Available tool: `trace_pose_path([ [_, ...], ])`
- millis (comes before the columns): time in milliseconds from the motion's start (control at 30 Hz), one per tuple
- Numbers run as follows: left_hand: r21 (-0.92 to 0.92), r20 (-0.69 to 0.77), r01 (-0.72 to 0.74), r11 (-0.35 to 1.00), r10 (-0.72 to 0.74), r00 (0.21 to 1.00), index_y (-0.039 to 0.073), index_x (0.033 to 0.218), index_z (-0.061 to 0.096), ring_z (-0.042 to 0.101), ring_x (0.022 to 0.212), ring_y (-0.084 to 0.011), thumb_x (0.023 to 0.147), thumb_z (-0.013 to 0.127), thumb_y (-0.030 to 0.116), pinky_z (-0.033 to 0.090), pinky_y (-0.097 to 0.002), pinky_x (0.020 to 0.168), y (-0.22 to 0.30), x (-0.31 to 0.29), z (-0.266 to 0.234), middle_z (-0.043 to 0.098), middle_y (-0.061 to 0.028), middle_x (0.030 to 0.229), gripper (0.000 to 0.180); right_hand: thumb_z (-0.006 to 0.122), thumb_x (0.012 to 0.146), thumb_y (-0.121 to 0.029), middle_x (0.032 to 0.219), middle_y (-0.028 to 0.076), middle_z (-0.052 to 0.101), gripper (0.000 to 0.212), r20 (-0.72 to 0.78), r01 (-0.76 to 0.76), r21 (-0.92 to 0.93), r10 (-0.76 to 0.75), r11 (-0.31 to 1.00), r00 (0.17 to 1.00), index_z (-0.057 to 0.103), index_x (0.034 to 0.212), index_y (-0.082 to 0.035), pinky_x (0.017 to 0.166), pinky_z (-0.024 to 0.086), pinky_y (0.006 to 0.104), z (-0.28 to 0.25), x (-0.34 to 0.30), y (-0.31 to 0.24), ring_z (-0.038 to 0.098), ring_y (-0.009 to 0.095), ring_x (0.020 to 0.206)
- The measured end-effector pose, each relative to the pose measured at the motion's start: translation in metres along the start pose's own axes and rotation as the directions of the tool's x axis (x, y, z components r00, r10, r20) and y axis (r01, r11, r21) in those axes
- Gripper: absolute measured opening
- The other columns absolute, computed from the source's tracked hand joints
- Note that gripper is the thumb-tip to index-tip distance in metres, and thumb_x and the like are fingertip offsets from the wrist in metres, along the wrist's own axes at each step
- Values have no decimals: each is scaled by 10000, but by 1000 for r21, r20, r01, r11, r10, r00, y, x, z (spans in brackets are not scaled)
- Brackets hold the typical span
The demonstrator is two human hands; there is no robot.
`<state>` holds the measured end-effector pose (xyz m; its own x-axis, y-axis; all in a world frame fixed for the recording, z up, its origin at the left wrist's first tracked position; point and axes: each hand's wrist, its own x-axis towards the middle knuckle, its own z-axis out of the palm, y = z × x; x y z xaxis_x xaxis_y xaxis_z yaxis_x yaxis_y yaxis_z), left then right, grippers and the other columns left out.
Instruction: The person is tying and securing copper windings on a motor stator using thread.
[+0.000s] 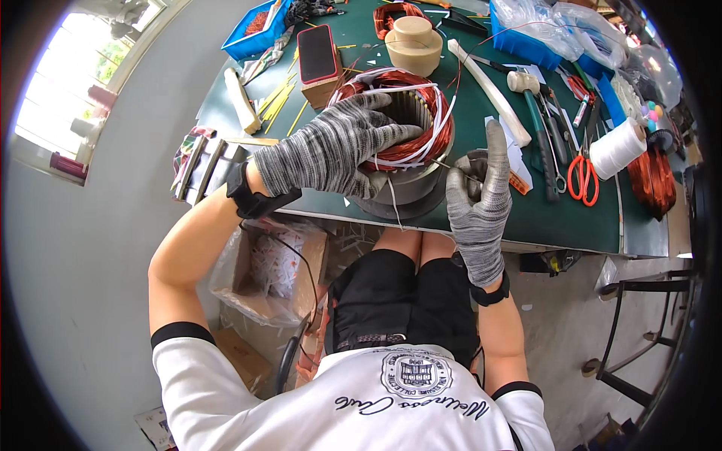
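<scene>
- While resting on the green table, at the upper centre of the frame: a wound stator, bore facing up, probably heavy and steady; best taken low by the grey housing, likely stiff and rather slippery under a knit glove.
- Around the stator's top, copper-coloured windings bound with white strips: presumably springy in bundles, with a coating easily scratched; better pressed flat than used as a handle.
- Left of the bore, the left hand, gloved, in from the left with elbow bent wide; fingers spread over the windings, thumb low at the front; impossible to tell how firmly pressed.
- Just right of the stator, the right hand, gloved, forearm rising from the lower right, forefinger straight up; seemingly pinching a thin rod, contact partly hidden.
- Down the housing's front, a white cord: likely soft, light, easily snagged.
</scene>
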<state>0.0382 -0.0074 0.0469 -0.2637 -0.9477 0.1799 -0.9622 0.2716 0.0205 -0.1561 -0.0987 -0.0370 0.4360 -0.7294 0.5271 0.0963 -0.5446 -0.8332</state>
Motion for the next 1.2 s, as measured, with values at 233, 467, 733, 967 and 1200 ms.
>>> trace_pose_path([
  [233,-73,-11,-35,997,34,999,161,1276,477,380,1210,-377,546,729,267,309,-471,1018,0,1,1,440,-187,1275,779,532,749,57,817,31,515,651,-52,-9,-4,8,1000,999,343,1358,-75,642,443,237,0,1,4,487,106,672],
  [467,12,-6,-139,990,139,990,95,1229,504,344,1238,-354,555,709,307,221,-512,1054,-6,11,1,434,-165,1280,736,410,750,19,1198,147,396,573,-3,179,-32,-180,983,984,364,1318,-42,962,339,341,24,8,15,402,225,1120],
  [733,258,-170,307,916,-269,948,40,1383,247,139,1359,-340,486,741,518,-20,-556,1067,22,-13,0,304,-125,1420,1130,385,914,-86,1101,151,545,321,247,365,147,-392,919,886,455,1207,25,890,444,295,19,115,-27,567,219,986],
  [967,164,-405,430,888,-337,850,105,1405,227,83,1363,-357,477,731,520,-22,-585,1047,33,-21,17,158,-114,1483,1135,435,914,-68,953,144,558,163,318,637,51,-617,769,720,523,1025,10,736,468,280,19,99,-17,567,218,794],
  [1200,-22,-344,142,990,-140,929,51,1052,553,458,1141,-326,659,671,200,144,-567,1049,26,-22,33,563,-111,1006,436,480,887,-70,928,70,562,229,-97,241,-108,-252,964,963,503,1111,-24,709,446,251,-33,18,24,532,132,784],
])
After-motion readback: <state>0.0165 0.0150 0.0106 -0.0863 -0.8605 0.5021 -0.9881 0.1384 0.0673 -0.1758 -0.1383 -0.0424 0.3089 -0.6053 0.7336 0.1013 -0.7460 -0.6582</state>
